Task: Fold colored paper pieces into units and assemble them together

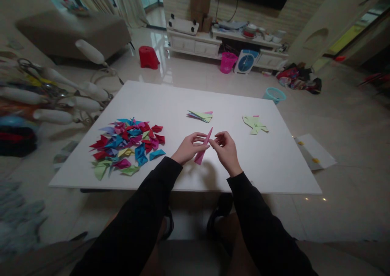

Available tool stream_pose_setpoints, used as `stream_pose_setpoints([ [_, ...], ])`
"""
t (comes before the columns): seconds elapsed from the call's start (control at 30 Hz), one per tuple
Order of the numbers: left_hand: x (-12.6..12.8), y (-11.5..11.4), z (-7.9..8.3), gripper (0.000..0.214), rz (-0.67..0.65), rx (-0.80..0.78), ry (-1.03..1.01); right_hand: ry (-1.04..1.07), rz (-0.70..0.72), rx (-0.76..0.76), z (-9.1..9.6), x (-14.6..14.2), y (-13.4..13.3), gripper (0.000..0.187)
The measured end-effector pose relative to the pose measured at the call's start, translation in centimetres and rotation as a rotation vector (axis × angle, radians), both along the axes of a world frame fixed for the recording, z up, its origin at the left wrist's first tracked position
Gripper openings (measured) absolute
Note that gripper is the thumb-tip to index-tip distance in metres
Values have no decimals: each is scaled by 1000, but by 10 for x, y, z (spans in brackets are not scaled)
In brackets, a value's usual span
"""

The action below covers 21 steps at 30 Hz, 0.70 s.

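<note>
A long, narrow piece of pink folded paper (199, 157) tapers to a point at its upper end and is held slanted above the white table. My left hand (190, 146) grips it between thumb and fingers around its middle. Curled in on the opposite side, my right hand (224, 149) has its thumb and fingertips at the paper's right edge. Just beyond my hands lies a small stack of folded papers (201, 116), green with pink and blue edges. To the right are green folded paper pieces (255, 124) with a bit of pink.
A pile of colourful folded paper pieces (131, 142) covers the left part of the white table (231, 105). A red stool (148, 57), a pink bucket (228, 62) and a blue basket (274, 94) stand on the floor beyond it. A chandelier (82, 89) shows at left.
</note>
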<state>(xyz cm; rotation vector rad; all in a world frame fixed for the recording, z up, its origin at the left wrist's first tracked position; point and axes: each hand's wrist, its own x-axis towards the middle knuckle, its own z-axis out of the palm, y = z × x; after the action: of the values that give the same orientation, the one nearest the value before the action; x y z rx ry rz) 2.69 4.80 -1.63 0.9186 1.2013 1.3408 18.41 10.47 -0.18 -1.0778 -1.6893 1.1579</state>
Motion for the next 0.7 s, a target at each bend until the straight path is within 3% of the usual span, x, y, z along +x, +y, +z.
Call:
stream_pose_setpoints([
  [0.27, 1, -1, -1, 47, -21, -16, -15, 3, 3, -43, -1, 0, -1, 37],
  [0.4, 1, 0, -3, 47, 38, -36, 10, 166, -223, 76, 12, 2, 1, 68],
  [0.47, 3, 3, -5, 45, 105, -57, 5, 217, -315, 165, 20, 1, 0, 70],
  [0.53, 6, 6, -9, 41, 153, -92, -8, 167, -226, 211, 24, 0, -4, 61],
  [0.63, 8, 7, -14, 37, 180, -146, -31, -30, 147, 202, 21, -1, -11, 29],
  [0.7, 6, 4, -14, 36, 185, -162, -33, -132, 268, 192, 14, -1, -13, 20],
])
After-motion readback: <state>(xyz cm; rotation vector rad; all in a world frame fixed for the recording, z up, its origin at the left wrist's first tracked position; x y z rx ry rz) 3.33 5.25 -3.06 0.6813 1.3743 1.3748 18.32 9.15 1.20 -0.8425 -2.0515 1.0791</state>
